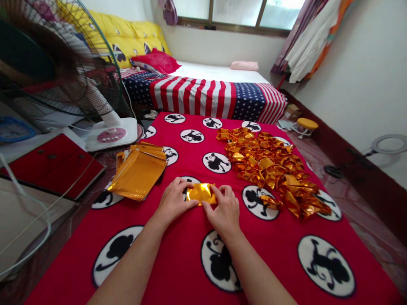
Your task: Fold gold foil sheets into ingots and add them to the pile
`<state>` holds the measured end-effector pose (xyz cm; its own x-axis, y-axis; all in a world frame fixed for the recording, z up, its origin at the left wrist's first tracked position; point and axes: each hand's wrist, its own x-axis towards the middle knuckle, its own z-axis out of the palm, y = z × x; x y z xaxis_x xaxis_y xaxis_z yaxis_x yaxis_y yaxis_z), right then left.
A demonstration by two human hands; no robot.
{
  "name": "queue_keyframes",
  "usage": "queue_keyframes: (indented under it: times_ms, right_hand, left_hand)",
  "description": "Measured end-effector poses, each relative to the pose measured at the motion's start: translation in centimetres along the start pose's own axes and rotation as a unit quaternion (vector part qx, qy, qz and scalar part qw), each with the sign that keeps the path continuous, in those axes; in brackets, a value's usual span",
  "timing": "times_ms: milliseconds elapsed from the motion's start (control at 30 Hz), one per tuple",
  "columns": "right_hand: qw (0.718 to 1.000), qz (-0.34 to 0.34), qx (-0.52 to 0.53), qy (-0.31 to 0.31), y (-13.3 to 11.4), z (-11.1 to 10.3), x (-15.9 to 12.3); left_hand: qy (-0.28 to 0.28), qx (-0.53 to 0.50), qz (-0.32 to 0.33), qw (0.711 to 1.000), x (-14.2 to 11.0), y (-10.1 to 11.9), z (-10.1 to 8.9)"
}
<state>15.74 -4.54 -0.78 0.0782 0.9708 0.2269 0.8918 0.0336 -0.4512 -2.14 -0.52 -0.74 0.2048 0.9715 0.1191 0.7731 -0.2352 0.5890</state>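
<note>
Gold piece [201, 194] is held flat on the red cloth [178, 254] that covers the bench [270, 275], between both hands. Left end is pinned by the left hand [178, 198]: hand partly open, fingers curled, index fingertip at the upper edge, thumb at the lower edge. Right end is handled by the right hand [224, 209] in much the same way: partly open, fingers bent, index fingertip by the upper corner, thumb at the lower edge. Piece is small, shiny, roughly rectangular; its middle is left uncovered by the fingers.

Stack [138, 173] of larger gold sheets is set beyond the left hand, near the bench's left edge, sheets slightly fanned out of line. Heap [265, 159] of creased gold pieces is spread over the far right part of the bench. One loose piece [270, 202] is placed just beside the heap, on its near side, to the right of the right hand. Cloth is printed with white discs and black figures.

Fan [111, 133] is stood left of the bench, blades blurred. Bed [193, 95] is located past the far edge, draped in stars and stripes. Yellow-topped stool [307, 123] is seen on the floor to the right.
</note>
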Motion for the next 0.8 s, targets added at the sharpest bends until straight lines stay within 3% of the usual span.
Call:
queue_keyframes:
  times_ms: [300,800]
  right_hand:
    - [1.000,0.003,-0.001,-0.009,-0.1,-0.2,0.2]
    - [0.992,-0.020,0.106,-0.067,2.5,-0.5,0.8]
  left_hand:
    - [0.006,0.062,-0.025,0.998,-0.2,0.8,0.3]
    - [-0.074,-0.038,0.008,0.996,0.2,-0.8,-1.4]
